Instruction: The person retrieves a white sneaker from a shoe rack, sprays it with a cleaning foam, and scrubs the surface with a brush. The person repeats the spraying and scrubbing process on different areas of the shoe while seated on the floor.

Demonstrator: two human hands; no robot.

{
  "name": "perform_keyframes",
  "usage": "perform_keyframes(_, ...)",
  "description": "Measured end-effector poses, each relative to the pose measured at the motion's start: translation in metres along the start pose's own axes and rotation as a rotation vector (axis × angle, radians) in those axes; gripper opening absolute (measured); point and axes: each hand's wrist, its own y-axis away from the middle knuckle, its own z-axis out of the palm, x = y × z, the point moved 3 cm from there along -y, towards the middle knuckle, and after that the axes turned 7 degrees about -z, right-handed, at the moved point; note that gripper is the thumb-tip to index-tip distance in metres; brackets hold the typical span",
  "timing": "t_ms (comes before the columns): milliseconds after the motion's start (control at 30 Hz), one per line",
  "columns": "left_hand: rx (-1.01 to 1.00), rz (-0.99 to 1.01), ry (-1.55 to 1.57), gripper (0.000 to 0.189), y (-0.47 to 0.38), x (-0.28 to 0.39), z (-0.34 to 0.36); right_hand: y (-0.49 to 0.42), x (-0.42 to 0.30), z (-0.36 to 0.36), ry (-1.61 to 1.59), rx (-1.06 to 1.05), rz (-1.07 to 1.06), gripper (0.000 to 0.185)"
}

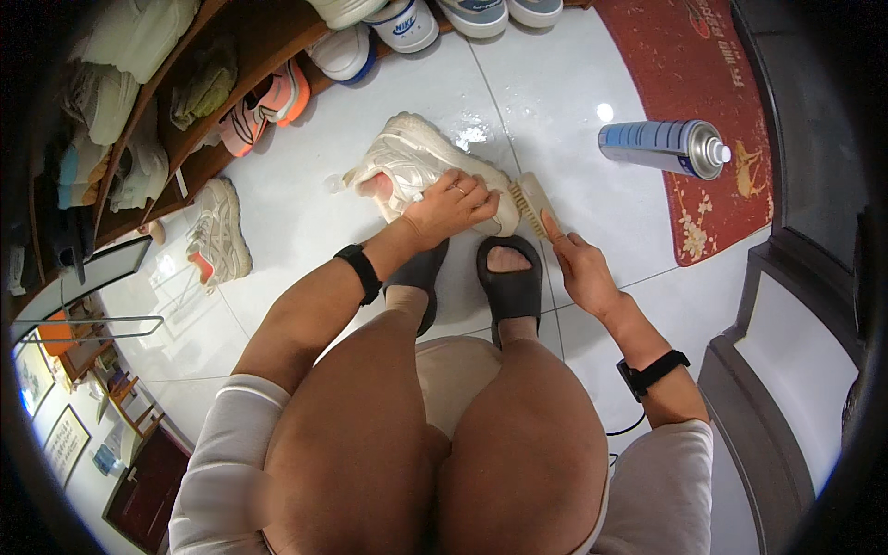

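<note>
A white sneaker [423, 149] with a reddish lining is tilted above the tiled floor, its sole edge facing away from me. My left hand [454, 203] grips it across the upper near the toe. In my right hand [579, 267] is a scrub brush [534, 198] with a pale handle and yellowish bristles. Those bristles face the sneaker's toe and appear to touch it. Beyond my right hand, a blue and silver aerosol can [649, 147] with a white nozzle stands on the floor beside the mat.
The matching sneaker [218, 236] rests on the floor at left. Wooden shoe shelves [229, 76] with several shoes line the upper left. A red patterned mat [707, 201] lies at right by a dark door frame [753, 291]. Wet patches [475, 132] shine on the tiles. My feet wear dark slides [512, 291].
</note>
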Motion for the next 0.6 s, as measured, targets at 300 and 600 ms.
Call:
perform_keyframes(300,-0.039,-0.044,0.006,0.053,0.002,0.000,0.011,-0.018,-0.005,0.015,0.175,-0.016,0.023,0.080)
perform_keyframes(600,-0.078,-0.143,0.121,0.046,0.000,-0.011,0.011,-0.067,-0.012,0.020,0.186,0.113,-0.052,0.076)
